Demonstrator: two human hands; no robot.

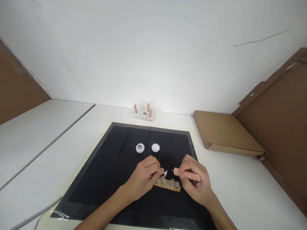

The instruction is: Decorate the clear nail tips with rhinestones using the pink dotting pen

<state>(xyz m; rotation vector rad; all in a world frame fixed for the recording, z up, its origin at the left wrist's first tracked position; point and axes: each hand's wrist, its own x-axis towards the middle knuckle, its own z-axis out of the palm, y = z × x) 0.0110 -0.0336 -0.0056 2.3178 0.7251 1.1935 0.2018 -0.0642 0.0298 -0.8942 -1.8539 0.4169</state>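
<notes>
My right hand (193,179) grips a nail polish brush by its peach handle (192,175), its dark tip pointing left. The brush end meets or nearly meets a small whitish false nail (165,173) pinched in the fingertips of my left hand (147,172). Below both hands a tan strip (168,186) lies on the black mat, with several clear false nails (172,183) along it. The strip's left end is hidden behind my left hand. Beyond the hands are a small round white jar (140,148) with grey contents and a white round lid (155,147).
A black mat (100,166) with taped edges covers the middle of the white table (72,140). At its back stands a clear holder (144,118) with several peach-capped bottles (148,107). A flat cardboard box (225,134) lies at the right, beside a cardboard panel (278,127).
</notes>
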